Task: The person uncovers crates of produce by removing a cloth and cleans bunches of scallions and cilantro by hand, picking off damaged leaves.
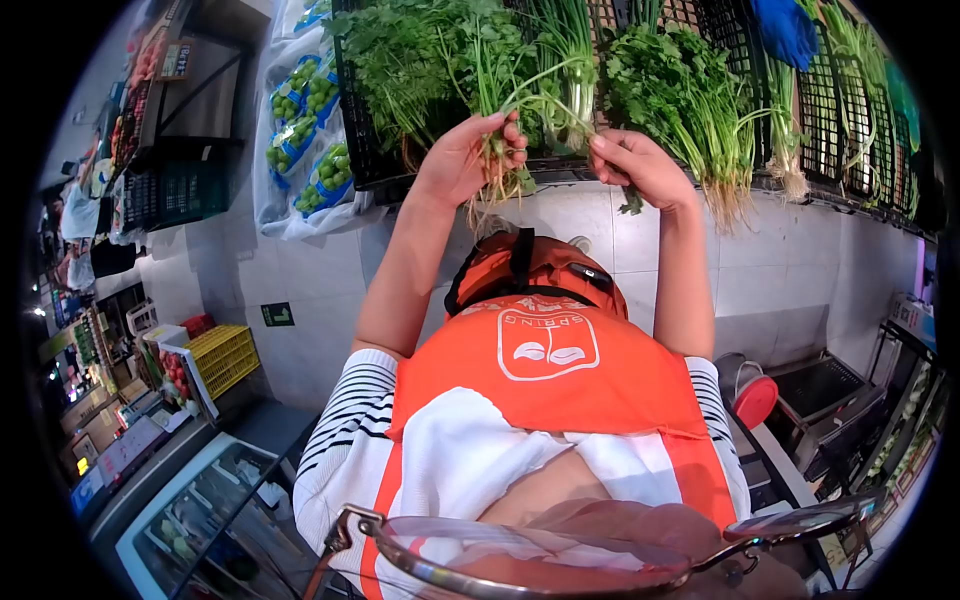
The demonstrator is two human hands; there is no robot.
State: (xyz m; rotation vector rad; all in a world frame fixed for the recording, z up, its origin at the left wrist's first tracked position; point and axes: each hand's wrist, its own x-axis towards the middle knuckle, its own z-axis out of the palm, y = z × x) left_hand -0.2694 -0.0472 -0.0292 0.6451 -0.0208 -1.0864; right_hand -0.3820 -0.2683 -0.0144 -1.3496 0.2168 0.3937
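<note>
My left hand (468, 160) is closed round a small bunch of coriander (492, 180), its pale roots hanging below the fingers. My right hand (640, 168) pinches a thin coriander stem between thumb and fingers. A bit of dark green leaf (631, 201) hangs below that hand. Thin stems arch across the gap between the two hands. Just beyond them, a black crate (366, 178) holds leafy coriander (410, 75) on the left and spring onions (580, 90) in the middle. Another pile of coriander (690, 110) with roots lies beyond my right hand.
Packed green fruit (325, 180) lies on white plastic left of the crate. More spring onions (787, 150) and a blue bundle (784, 32) are at the right. A yellow crate (222, 360) and glass case (190, 500) stand at left, a red-lidded item (755, 400) at right.
</note>
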